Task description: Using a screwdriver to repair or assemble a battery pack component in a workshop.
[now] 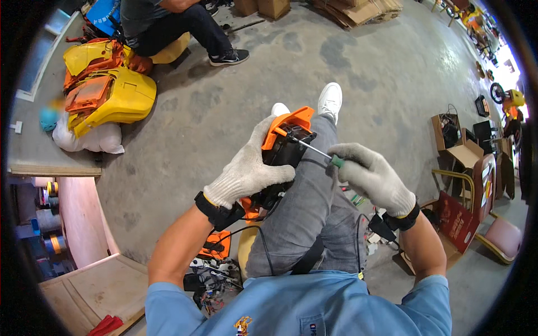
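My left hand [249, 171], in a knitted white glove, grips an orange and black plastic assembly [284, 158] resting against my grey-trousered leg [291, 218], its fingers wrapped along the left side and thumb across the front. My gloved right hand [372, 176] is closed on the green handle of a screwdriver [336, 160], whose metal shaft points up-left to the upper orange part [294, 116] of the assembly. Whether the tip sits in a screw is too small to tell. A dark cable hangs from beneath the assembly across my leg.
Yellow and orange body panels [112, 98] lie at left, beside a seated person [185, 33]. Cardboard boxes [459, 151] and chairs [504, 241] stand right. Flattened cardboard [358, 8] lies at the back. An orange piece [216, 243] and tangled small parts [210, 285] lie left of me.
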Motion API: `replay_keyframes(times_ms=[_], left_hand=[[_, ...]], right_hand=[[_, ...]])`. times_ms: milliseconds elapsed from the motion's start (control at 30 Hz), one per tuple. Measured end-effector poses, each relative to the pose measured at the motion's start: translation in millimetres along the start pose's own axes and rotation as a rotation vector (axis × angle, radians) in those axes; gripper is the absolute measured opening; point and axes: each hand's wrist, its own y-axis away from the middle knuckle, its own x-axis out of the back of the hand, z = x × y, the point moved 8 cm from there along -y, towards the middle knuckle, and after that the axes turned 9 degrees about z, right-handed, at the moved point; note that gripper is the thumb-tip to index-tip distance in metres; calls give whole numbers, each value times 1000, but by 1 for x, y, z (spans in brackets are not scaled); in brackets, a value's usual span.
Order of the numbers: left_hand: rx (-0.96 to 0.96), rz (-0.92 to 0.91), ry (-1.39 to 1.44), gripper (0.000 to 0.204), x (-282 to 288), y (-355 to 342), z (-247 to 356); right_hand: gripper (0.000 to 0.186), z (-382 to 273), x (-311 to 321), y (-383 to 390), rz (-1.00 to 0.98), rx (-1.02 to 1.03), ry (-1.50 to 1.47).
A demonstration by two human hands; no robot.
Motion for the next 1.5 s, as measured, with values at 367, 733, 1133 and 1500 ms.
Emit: replay_keyframes(times_ms=[367, 733, 1133, 1500], left_hand=[[8, -39, 31, 117, -3, -1, 3], [-14, -37, 104, 116, -3, -6, -10], [-10, -71, 32, 120, -1, -6, -4], [17, -52, 15, 121, 1, -4, 0]], right_hand=[[49, -24, -18, 32, 260, 992, 1065], [48, -13, -9, -1, -49, 273, 128], [60, -33, -24, 27, 183, 862, 1039], [50, -27, -5, 15, 189, 668, 453]])
